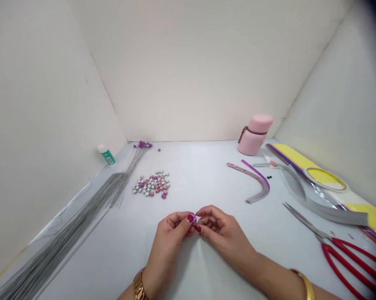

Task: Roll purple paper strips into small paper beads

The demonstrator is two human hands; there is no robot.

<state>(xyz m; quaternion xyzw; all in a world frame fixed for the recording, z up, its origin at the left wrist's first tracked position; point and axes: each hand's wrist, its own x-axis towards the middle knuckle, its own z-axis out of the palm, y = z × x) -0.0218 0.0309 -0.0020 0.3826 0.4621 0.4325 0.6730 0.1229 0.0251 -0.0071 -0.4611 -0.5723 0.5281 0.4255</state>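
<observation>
Head view: fingertip shaping seems in hand toward bench [203,175]'s near edge, left hand [170,235]'s grip pinched closed on small purple piece [194,219], right hand [227,235]'s slightly parted beside it, hold unclear; next move likely calls for light, exact pressure.

The left hand [172,233] has glossy dark red polish on its thumbnail [190,218], and a chunky gold-coloured metal band of broad, shiny links [139,285] circles that wrist. The right hand [223,231] wears the same deep red on its thumbnail [198,228], with a smooth, rounded, plain gold-coloured bangle [307,284] further up the bare forearm [273,271].
</observation>
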